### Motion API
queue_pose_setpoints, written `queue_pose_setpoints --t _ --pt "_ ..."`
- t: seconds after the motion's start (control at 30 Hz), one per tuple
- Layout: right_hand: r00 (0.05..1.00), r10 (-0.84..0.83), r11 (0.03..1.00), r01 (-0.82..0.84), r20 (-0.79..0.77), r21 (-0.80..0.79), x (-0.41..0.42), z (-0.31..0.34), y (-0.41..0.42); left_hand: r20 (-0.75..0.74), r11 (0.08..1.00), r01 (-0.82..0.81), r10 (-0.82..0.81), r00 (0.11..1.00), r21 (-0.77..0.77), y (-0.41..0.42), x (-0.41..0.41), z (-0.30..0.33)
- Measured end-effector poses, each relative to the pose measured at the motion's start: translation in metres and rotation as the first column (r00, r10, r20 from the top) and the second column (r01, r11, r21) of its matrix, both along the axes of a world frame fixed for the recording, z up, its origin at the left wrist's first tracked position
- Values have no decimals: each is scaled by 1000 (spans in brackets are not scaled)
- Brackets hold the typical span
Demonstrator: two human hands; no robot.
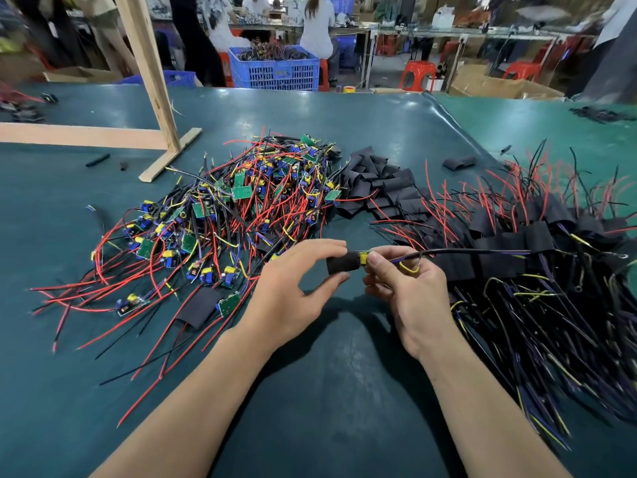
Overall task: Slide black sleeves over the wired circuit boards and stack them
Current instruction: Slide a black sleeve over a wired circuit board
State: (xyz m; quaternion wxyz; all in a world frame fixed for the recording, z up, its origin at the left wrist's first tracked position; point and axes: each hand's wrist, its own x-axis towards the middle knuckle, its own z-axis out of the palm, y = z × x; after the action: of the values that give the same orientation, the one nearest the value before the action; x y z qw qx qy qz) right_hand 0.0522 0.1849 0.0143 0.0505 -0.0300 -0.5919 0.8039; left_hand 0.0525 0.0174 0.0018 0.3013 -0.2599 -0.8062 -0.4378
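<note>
Two hands above the green table (310, 408): left hand (293, 284) pinches one black sleeve (341, 263); right hand (406, 288) pinches the yellow-tipped board (362, 257) entering it, wires (465, 251) trailing right. Three heaps behind: bare boards (241, 201), loose sleeves (379, 188), finished pieces (537, 243). One blue crate (275, 72); its label unreadable.

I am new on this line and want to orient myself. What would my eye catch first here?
First the big tangle of bare circuit boards with red wires, left of centre on the green table. In front, the left hand and right hand hold a black sleeve half over one board. To the right lies the finished stack.
</note>
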Motion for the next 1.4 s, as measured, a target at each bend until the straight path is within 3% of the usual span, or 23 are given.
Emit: queue_pose_setpoints --t 0.13,0.33,0.8,0.97,1.17,1.4 --pt "1000 -4 1000 4 -15 8 0 0 2 105 996 -85 84 991 7 -7 -3 1" --pt "1000 31 999 -30 6 -13 0 0 3 110 995 -42 32 993 90 -7 -2 2" --pt "999 10 999 -8 43 -53 -1 0 2 78 995 40 -47 996 88 -6 -2 1" --pt "999 32 998 -32 9 -54 1 0 0 140 969 3 -39 989 246 -7 -4 3" --pt "999 52 998 -52 -17 -17 3 0 -3 294 989 -13 -31 955 144 -12 -2 5" --pt "999 -47 999 47 -7 -1 0 -2 0 285 992 18 -53 957 126 -14 1 9"
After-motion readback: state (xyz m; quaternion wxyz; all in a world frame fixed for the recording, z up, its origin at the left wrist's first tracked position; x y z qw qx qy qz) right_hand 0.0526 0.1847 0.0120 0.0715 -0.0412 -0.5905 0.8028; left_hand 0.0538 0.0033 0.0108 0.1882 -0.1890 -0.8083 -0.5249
